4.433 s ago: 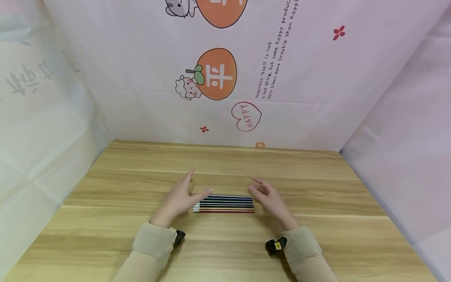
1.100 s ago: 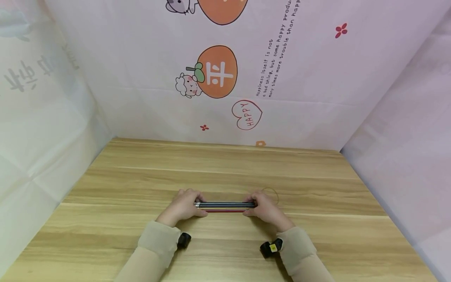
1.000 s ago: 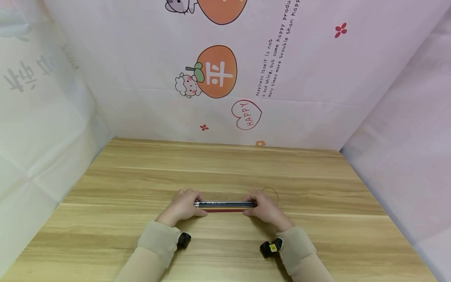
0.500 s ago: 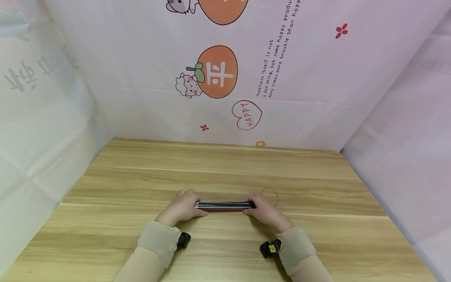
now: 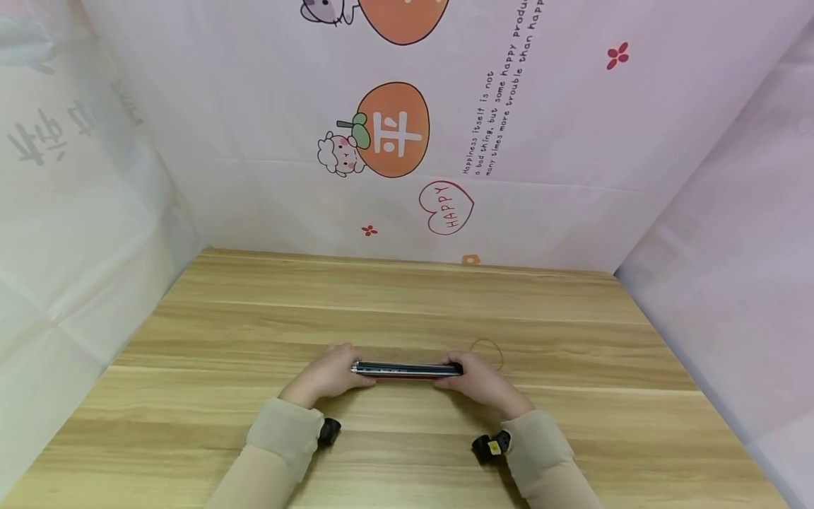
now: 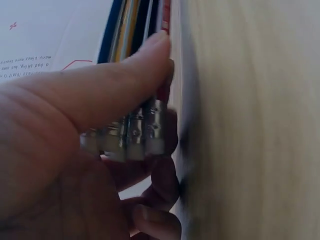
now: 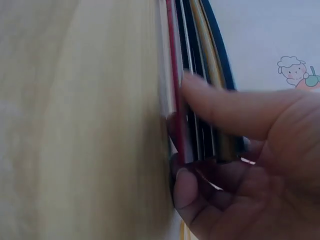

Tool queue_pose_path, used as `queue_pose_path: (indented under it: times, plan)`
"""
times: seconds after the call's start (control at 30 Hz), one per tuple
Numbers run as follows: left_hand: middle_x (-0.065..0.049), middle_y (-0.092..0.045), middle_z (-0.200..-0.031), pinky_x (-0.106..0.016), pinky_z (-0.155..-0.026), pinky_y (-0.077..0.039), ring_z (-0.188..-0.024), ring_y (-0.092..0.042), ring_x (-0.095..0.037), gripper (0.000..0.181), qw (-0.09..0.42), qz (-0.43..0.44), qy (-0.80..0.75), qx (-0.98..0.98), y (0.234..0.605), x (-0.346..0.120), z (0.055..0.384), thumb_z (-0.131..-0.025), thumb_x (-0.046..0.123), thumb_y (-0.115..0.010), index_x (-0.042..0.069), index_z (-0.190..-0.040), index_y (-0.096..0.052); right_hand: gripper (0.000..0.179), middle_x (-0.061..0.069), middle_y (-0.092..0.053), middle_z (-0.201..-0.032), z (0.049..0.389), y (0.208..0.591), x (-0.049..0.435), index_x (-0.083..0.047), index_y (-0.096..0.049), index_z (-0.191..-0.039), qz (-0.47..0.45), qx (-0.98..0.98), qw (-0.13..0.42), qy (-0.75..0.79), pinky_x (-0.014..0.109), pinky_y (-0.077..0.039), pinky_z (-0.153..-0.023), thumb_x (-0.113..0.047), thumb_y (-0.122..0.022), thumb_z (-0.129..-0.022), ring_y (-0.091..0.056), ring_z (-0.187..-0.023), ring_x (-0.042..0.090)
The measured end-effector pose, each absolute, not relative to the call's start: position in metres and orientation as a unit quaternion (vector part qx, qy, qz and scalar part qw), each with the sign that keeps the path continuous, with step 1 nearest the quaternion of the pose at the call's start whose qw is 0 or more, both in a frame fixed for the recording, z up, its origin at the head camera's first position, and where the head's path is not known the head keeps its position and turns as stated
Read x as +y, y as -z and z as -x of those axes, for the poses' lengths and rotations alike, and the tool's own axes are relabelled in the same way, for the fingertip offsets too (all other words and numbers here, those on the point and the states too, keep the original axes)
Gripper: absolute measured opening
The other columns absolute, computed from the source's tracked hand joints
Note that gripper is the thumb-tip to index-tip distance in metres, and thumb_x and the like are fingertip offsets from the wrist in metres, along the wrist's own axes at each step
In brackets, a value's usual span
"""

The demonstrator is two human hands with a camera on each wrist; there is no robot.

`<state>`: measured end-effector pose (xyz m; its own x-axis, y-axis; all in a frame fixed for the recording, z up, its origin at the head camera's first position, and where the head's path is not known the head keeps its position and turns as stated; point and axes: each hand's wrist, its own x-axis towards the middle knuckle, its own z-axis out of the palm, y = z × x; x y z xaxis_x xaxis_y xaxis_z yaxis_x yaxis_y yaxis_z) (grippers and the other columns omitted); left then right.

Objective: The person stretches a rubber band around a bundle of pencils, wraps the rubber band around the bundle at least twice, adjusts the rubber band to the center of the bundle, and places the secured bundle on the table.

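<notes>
In the head view a bundle of pencils (image 5: 407,370) lies crosswise, low over the wooden table, between both hands. My left hand (image 5: 324,375) grips its left end, thumb on the near side and fingers behind. White erasers (image 6: 135,151) in silvery ferrules line up there in the left wrist view. My right hand (image 7: 240,150) pinches the plain ends, its thumb across the dark, gold and red pencils (image 7: 178,95). Just behind the right hand, a thin yellowish rubber band (image 5: 501,353) lies on the table in a loose loop.
The wooden table (image 5: 407,304) runs back to a white printed cloth (image 5: 273,205) hanging behind it. Cloth walls also stand at the left (image 5: 95,233) and right (image 5: 718,233). A small black camera (image 5: 328,432) sits at the left wrist, another (image 5: 490,448) at the right.
Earlier the hands hovered apart at either end of pencils spread flat. Both hands then took hold of the ends, and the row has become a narrower bundle. The rubber band has come into view.
</notes>
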<state>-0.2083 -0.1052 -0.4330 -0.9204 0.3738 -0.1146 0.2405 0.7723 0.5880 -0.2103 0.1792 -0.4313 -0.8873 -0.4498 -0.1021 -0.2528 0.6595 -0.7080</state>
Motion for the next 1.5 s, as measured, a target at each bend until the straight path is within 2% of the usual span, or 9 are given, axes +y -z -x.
queue_pose_path:
  times: [0.1, 0.2, 0.37, 0.57, 0.7, 0.83, 1.0, 1.17, 1.5]
  plan:
    - [0.003, -0.054, -0.070, -0.023, -0.055, -0.037, -0.061, -0.042, -0.012, 0.020, 0.123, -0.174, -0.318, 0.924, 0.433, -0.106, 0.210, -0.088, 0.025, -0.076, 0.013, -0.077, -0.064, 0.019, 0.000, -0.063, -0.088, 0.210, 0.431, 0.180, -0.008, -0.069, -0.102, 0.188, 0.891, 0.148, 0.386, 0.024, -0.043, -0.066, -0.019, -0.075, -0.088, -0.050, -0.076, 0.014]
    - [0.005, -0.049, -0.067, -0.022, -0.053, -0.034, -0.059, -0.038, -0.011, 0.022, 0.136, -0.165, -0.335, 0.918, 0.432, -0.108, 0.210, -0.090, 0.025, -0.074, 0.013, -0.076, -0.061, 0.020, 0.000, -0.060, -0.081, 0.211, 0.431, 0.181, -0.008, -0.069, -0.105, 0.184, 0.883, 0.159, 0.401, 0.023, -0.043, -0.061, -0.020, -0.074, -0.089, -0.049, -0.070, 0.014]
    - [0.004, -0.045, -0.065, -0.022, -0.053, -0.033, -0.059, -0.038, -0.011, 0.028, 0.147, -0.132, -0.374, 0.906, 0.431, -0.111, 0.211, -0.088, 0.026, -0.075, 0.011, -0.073, -0.057, 0.028, 0.004, -0.062, -0.087, 0.214, 0.434, 0.184, -0.003, -0.067, -0.114, 0.169, 0.854, 0.180, 0.458, 0.023, -0.049, -0.061, -0.020, -0.071, -0.092, -0.054, -0.071, 0.015]
    - [0.002, -0.056, -0.061, -0.019, -0.049, -0.047, -0.051, -0.050, -0.008, 0.020, 0.170, -0.109, -0.479, 0.854, 0.429, -0.117, 0.214, -0.086, 0.018, -0.078, 0.004, -0.081, -0.065, 0.042, 0.012, -0.068, -0.093, 0.218, 0.434, 0.189, 0.009, -0.059, -0.126, 0.127, 0.769, 0.222, 0.586, 0.023, -0.061, -0.067, -0.011, -0.071, -0.091, -0.067, -0.073, 0.014]
    - [-0.001, -0.062, -0.065, -0.019, -0.052, -0.055, -0.054, -0.057, -0.008, 0.022, 0.181, -0.090, -0.547, 0.812, 0.429, -0.119, 0.217, -0.084, 0.014, -0.079, -0.002, -0.095, -0.069, 0.044, 0.007, -0.071, -0.099, 0.219, 0.430, 0.191, 0.012, -0.056, -0.129, 0.096, 0.711, 0.234, 0.657, 0.025, -0.063, -0.078, -0.006, -0.070, -0.091, -0.072, -0.081, 0.013]
    - [-0.005, -0.070, -0.077, -0.021, -0.056, -0.059, -0.058, -0.062, -0.009, 0.034, 0.185, -0.060, -0.590, 0.783, 0.428, -0.119, 0.219, -0.081, 0.015, -0.082, -0.003, -0.108, -0.070, 0.038, 0.006, -0.072, -0.104, 0.219, 0.426, 0.193, 0.011, -0.058, -0.126, 0.097, 0.666, 0.240, 0.699, 0.027, -0.061, -0.087, -0.002, -0.067, -0.092, -0.074, -0.091, 0.016]
    - [-0.009, -0.072, -0.090, -0.023, -0.058, -0.060, -0.061, -0.064, -0.013, 0.047, 0.184, -0.045, -0.625, 0.757, 0.426, -0.119, 0.220, -0.079, 0.015, -0.084, -0.001, -0.120, -0.068, 0.019, 0.005, -0.072, -0.105, 0.217, 0.421, 0.194, -0.004, -0.071, -0.111, 0.094, 0.625, 0.236, 0.738, 0.025, -0.060, -0.090, -0.001, -0.065, -0.093, -0.073, -0.094, 0.015]
    - [-0.011, -0.073, -0.097, -0.026, -0.065, -0.063, -0.073, -0.067, -0.018, 0.046, 0.180, -0.056, -0.657, 0.730, 0.423, -0.118, 0.220, -0.081, 0.013, -0.082, -0.003, -0.121, -0.067, 0.021, 0.005, -0.074, -0.104, 0.216, 0.418, 0.196, -0.013, -0.075, -0.102, 0.088, 0.604, 0.231, 0.758, 0.025, -0.059, -0.092, 0.002, -0.062, -0.094, -0.073, -0.094, 0.014]
    - [-0.012, -0.075, -0.097, -0.040, -0.086, -0.062, -0.091, -0.074, -0.023, 0.044, 0.202, -0.068, -0.739, 0.639, 0.417, -0.110, 0.217, -0.087, 0.001, -0.074, -0.011, -0.126, -0.060, 0.022, 0.006, -0.074, -0.102, 0.216, 0.411, 0.197, -0.012, -0.075, -0.102, 0.084, 0.607, 0.224, 0.758, 0.027, -0.059, -0.093, 0.003, -0.062, -0.094, -0.074, -0.094, 0.014]
